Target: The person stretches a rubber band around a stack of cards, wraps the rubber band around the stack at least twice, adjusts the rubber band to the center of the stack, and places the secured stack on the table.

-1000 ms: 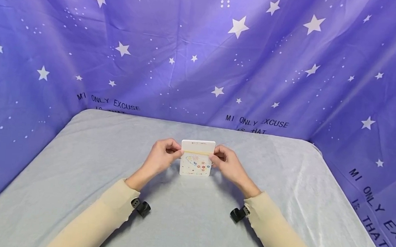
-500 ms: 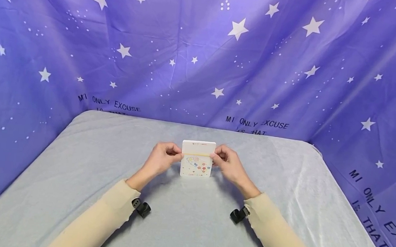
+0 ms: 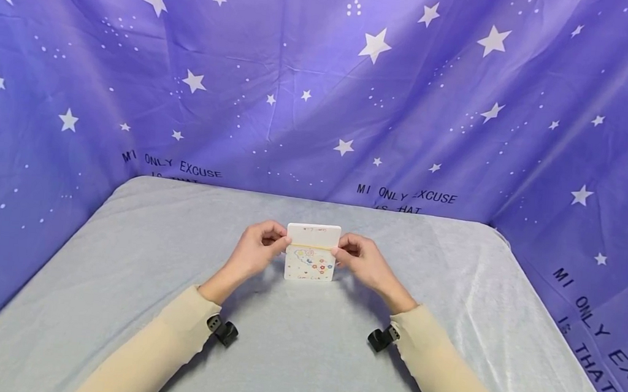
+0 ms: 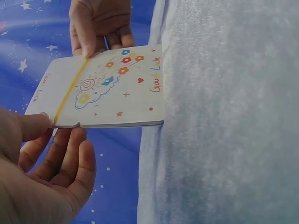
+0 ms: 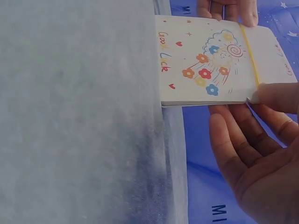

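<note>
A small white notebook (image 3: 310,264) with rounded corners stands upright, its lower edge at the cloth-covered table. Its cover carries flowers, a cloud, a sun and the words "Good Luck". Across the upper part runs a yellow elastic band (image 4: 71,90), with a small notch in the side edge close by. My left hand (image 3: 257,247) pinches the left side, the thumb at the band's end and other fingers behind. On the opposite side my right hand (image 3: 364,263) pinches likewise, its thumb (image 5: 278,97) beside the band. The notebook's back is hidden in the head view.
A grey plush cloth (image 3: 301,355) covers the table. Purple curtains (image 3: 322,86) with white stars and lettering enclose the back and both sides. Black wrist cameras (image 3: 226,332) sit at the cuffs of the beige sleeves.
The yellow band lies slightly lower and straighter across the cover than one second ago. Both hands keep their grip on the notebook's sides, with only small thumb shifts.
</note>
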Tool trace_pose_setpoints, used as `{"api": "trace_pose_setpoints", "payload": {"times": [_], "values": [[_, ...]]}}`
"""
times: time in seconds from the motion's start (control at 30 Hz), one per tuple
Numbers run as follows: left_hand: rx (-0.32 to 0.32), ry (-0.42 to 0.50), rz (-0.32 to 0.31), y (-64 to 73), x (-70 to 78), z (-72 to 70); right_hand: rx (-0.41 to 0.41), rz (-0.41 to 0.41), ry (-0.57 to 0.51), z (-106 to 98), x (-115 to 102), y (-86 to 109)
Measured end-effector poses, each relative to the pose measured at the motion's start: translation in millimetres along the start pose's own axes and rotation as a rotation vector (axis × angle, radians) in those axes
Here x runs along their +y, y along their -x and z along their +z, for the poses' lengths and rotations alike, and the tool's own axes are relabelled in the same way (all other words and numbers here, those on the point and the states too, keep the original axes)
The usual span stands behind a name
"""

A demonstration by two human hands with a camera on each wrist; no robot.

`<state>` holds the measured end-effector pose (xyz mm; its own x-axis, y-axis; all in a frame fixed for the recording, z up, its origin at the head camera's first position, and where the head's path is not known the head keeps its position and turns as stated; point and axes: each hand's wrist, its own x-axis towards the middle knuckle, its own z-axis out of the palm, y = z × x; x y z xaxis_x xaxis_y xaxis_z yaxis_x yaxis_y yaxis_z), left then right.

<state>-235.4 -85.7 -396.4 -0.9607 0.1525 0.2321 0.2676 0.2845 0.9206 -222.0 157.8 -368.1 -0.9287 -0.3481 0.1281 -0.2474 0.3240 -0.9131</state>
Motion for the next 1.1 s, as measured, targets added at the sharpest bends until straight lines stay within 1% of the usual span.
{"api": "trace_pose_setpoints", "payload": {"times": [0.1,0.3,0.43,0.5,0.63,0.77,0.9,1.0,1.1], "values": [[-0.018,-0.01,-0.004,-0.5,-1.7,-2.2,0.022,-0.007,-0.012,1.2,3.4,-3.1],[-0.041,-0.032,-0.029,-1.1,-5.0,-2.5,0.081,-0.037,-0.068,2.8,29.8,-10.9],[-0.071,-0.054,-0.038,-0.4,-5.7,-2.0,0.111,-0.026,-0.073,3.8,35.1,-12.3],[-0.084,-0.063,-0.048,0.2,-5.5,-2.0,0.107,-0.014,-0.064,3.5,35.4,-12.2],[-0.089,-0.068,-0.066,1.4,-3.9,-2.8,0.078,0.018,-0.015,1.3,33.8,-12.1],[-0.084,-0.082,-0.079,2.0,-3.1,-4.2,0.032,0.031,0.036,-0.8,27.8,-11.2],[-0.083,-0.091,-0.071,1.7,-2.6,-5.1,0.004,0.028,0.068,-1.4,10.0,-4.7],[-0.075,-0.082,-0.059,0.8,-1.7,-5.5,0.004,0.028,0.067,-1.1,-2.5,0.5],[-0.071,-0.06,-0.037,-0.2,-1.8,-5.1,0.012,0.024,0.048,0.0,-6.6,2.5]]}}
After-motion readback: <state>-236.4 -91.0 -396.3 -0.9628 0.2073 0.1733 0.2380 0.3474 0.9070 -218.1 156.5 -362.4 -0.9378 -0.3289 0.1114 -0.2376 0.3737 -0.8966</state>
